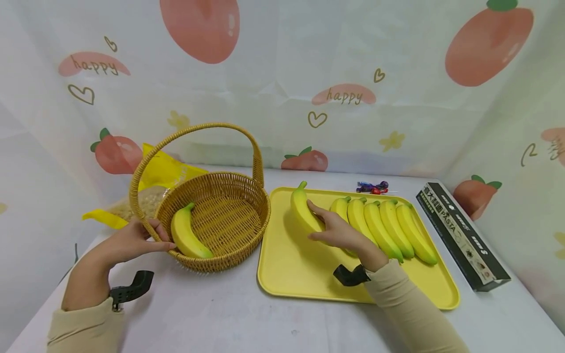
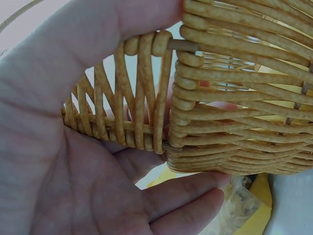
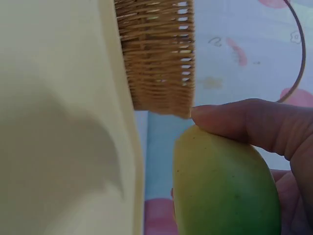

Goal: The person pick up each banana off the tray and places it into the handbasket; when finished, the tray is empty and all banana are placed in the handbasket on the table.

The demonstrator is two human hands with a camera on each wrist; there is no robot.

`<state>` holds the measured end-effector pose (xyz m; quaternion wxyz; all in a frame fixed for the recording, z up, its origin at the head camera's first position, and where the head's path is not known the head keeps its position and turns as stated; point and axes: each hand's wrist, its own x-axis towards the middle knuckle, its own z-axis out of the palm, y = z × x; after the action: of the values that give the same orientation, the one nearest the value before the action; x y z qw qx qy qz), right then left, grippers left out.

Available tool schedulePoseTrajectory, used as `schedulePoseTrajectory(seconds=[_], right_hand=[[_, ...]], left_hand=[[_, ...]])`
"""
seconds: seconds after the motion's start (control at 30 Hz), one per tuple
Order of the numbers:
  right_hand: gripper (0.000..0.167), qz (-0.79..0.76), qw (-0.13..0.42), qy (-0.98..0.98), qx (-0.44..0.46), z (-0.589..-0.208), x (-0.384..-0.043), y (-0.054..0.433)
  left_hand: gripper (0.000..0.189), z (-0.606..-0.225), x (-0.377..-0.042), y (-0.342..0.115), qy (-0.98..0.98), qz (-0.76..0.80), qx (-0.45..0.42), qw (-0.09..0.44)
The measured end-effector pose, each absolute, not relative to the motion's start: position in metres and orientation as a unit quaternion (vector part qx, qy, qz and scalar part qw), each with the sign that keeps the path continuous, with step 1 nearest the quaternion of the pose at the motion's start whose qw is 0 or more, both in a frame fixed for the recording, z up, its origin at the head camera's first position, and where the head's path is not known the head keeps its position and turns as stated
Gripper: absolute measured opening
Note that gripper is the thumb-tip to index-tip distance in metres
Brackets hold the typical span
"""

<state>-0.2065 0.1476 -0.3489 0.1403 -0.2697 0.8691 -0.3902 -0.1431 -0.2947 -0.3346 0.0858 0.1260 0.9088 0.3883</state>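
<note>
My left hand (image 1: 137, 240) grips the wicker basket (image 1: 240, 252) at its left side, where the tall handle meets the rim. In the left wrist view the thumb and fingers wrap the woven base of the handle (image 2: 132, 98). One banana (image 1: 189, 233) lies inside the basket, against its left wall. Over the left part of the yellow tray (image 1: 287, 279), my right hand (image 1: 337, 230) holds another banana (image 1: 302, 208) between thumb and fingers, its stem pointing up and away. Several more bananas (image 1: 381, 225) lie side by side on the tray, just right of that hand.
Behind the basket leans a yellow bag (image 1: 163, 169) with a clear window showing pale contents. A black pasta box (image 1: 461, 235) lies right of the tray. Small wrapped candies (image 1: 372, 187) sit beyond the tray's far edge. A printed cloth hangs behind the table.
</note>
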Motion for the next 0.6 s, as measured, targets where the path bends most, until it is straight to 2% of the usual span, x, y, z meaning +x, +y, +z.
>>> schedulePoseTrajectory(seconds=[0.2, 0.6], right_hand=[[0.079, -0.378, 0.163, 0.861, -0.299, -0.329, -0.202, 0.137], [0.078, -0.299, 0.172, 0.862, -0.372, -0.299, -0.197, 0.099]], left_hand=[[0.019, -0.335, -0.144, -0.295, 0.909, 0.388, 0.127, 0.087], [0.02, -0.333, -0.143, -0.294, 0.907, 0.391, 0.127, 0.088]])
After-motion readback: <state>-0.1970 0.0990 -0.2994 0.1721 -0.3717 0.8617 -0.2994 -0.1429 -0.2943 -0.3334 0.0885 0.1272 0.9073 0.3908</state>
